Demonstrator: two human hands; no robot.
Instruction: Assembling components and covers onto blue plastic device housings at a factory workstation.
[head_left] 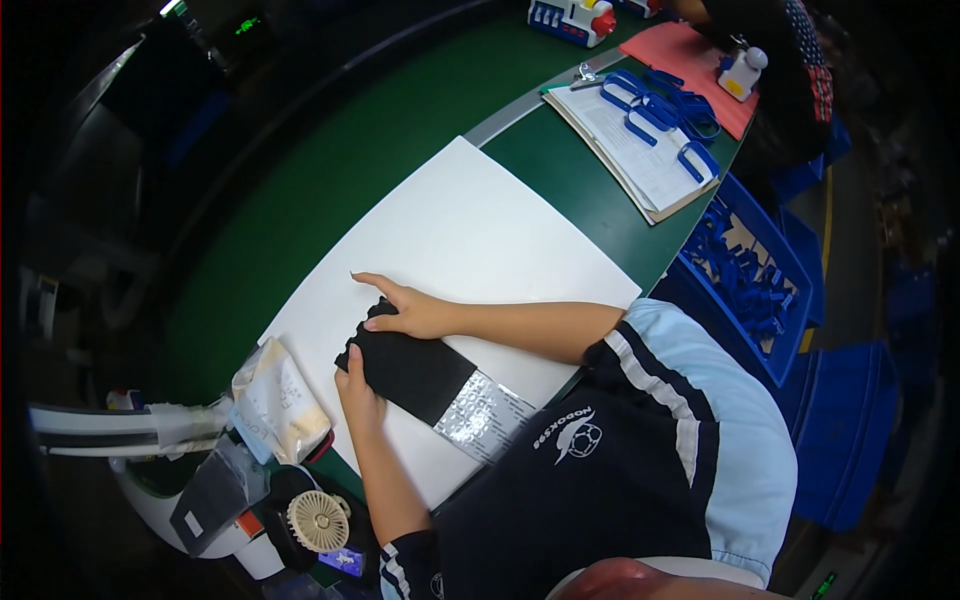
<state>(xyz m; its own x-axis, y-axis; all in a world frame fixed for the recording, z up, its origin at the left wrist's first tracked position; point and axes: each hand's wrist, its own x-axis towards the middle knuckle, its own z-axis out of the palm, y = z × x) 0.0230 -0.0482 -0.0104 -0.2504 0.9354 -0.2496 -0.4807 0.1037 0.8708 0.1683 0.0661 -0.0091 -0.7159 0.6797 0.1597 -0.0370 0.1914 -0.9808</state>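
On a white board lies a flat black sheet (415, 375) with a scalloped far-left edge. It overlaps a shiny clear sheet with rows of raised bumps (484, 416), which reaches toward my shirt. My left hand (358, 396) grips the near corner of the scalloped edge, thumb on top and fingers mostly hidden. At the far corner, my right hand (412, 311) holds the same edge with its thumb pressed on the black surface. Its index finger stretches out over the board, while the other fingers are partly hidden.
The white board (500, 225) covers the green table (545, 165). Left stand a plastic-wrapped packet (285, 400) and a small fan (319, 521). Far right are a clipboard (625, 135) with blue looped parts (655, 108), a white bottle (742, 75), a co-worker, and a blue crate (792, 345) of blue pieces.
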